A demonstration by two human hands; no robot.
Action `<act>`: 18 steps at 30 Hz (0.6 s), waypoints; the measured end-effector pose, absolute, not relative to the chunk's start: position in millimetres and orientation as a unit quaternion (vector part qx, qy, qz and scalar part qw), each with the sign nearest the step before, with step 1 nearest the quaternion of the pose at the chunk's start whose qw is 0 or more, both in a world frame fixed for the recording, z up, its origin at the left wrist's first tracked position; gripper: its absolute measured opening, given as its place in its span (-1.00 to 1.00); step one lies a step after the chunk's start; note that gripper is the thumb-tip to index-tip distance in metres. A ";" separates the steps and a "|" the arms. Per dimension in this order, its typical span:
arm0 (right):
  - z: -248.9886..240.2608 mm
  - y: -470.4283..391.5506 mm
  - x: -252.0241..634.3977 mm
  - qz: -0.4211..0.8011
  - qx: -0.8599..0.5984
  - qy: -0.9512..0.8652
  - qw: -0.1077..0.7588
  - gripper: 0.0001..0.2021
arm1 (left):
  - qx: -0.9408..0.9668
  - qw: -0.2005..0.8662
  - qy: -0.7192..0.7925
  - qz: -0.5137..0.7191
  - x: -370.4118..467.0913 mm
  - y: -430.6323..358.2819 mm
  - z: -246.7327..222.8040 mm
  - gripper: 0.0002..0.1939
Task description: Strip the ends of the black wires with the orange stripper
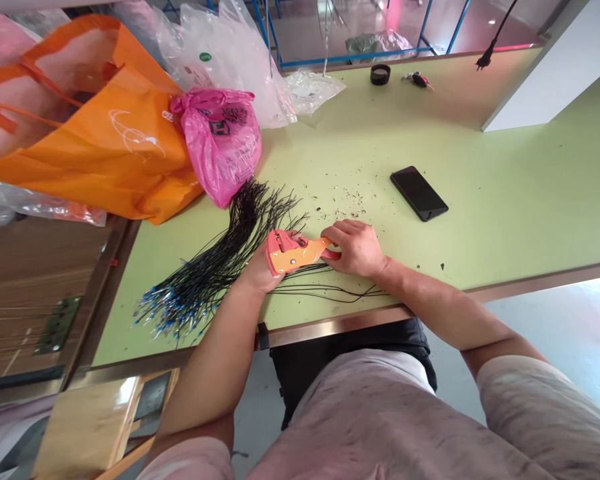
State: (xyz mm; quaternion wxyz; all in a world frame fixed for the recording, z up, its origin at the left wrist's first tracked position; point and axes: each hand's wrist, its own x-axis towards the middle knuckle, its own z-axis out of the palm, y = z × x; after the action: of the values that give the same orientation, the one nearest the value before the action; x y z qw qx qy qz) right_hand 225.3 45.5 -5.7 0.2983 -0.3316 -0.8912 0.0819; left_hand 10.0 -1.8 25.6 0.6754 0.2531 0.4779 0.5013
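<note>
An orange and red wire stripper is held above the green table's front part, its head pointing left. My right hand is closed round its handles. My left hand is curled behind and beneath the tool's head; most of its fingers are hidden, and what they grip cannot be made out. Left of it lies a thick bundle of thin black wires, with blue and silvery ends toward the lower left. A few loose black wires run along the table below both hands.
A black phone lies to the right, past scattered dark scraps. A pink plastic bag and an orange bag crowd the left side. Farther back are a black ring, keys and a hanging plug.
</note>
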 end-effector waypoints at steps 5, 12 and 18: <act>-6.5 45.8 227.8 0.102 -0.328 -0.887 0.310 -0.61 | 0.261 0.665 0.463 0.524 9.4 -3.0 21.6 -0.59; 3.7 47.6 225.3 0.356 -0.306 -0.777 0.420 -0.69 | 0.340 0.678 0.436 0.484 14.7 -1.4 25.6 -0.55; 5.6 54.3 227.1 0.557 -0.321 -0.651 0.403 -0.73 | 0.357 0.684 0.433 0.467 14.6 -2.2 26.5 -0.50</act>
State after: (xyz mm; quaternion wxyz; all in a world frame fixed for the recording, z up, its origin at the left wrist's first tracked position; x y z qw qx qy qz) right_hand 227.1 54.3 5.6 0.4034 -0.3207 -0.6510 0.5574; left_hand 14.6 -2.2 26.5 0.6837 0.3568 0.4331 0.4665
